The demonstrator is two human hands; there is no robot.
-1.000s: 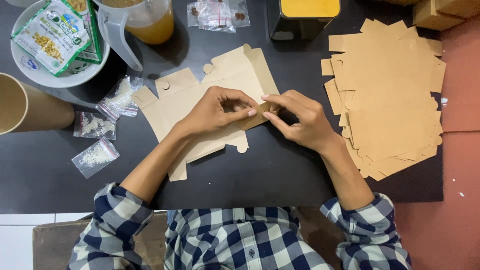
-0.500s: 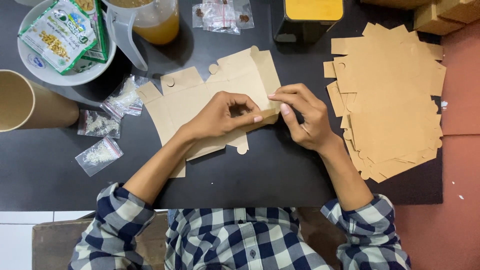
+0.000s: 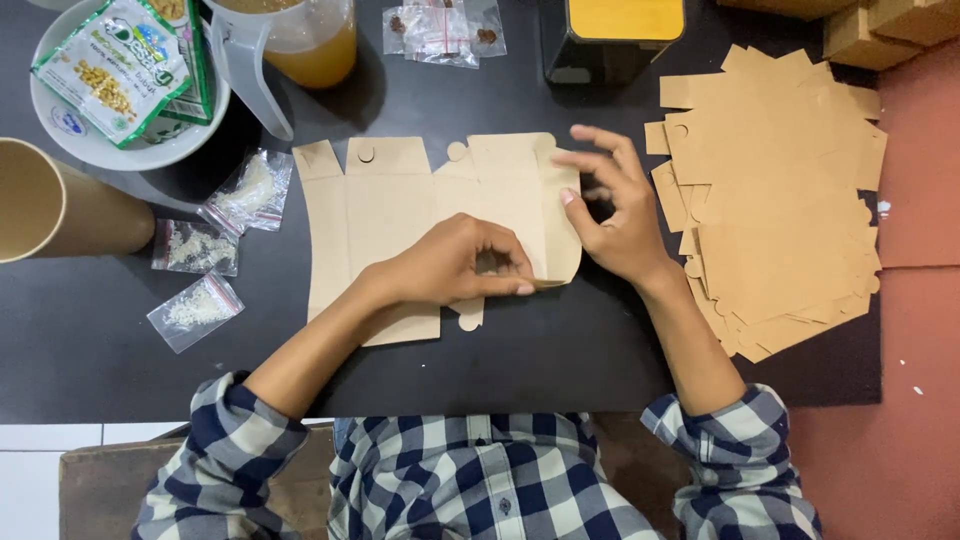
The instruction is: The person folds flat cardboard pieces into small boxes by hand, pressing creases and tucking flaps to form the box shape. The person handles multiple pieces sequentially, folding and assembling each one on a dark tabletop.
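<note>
Cardboard box blank [image 3: 400, 215] lies flat; left hand [image 3: 455, 268] pinches its fold to crease it, right hand [image 3: 610, 215] open, steadying the flap edge.

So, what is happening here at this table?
A person in a checked shirt is working on a flat brown cardboard box blank on a black table. The left hand presses on the blank near its lower edge, while the right hand lifts its right flap. A stack of similar blanks lies to the right, and small plastic bags to the left.
</note>
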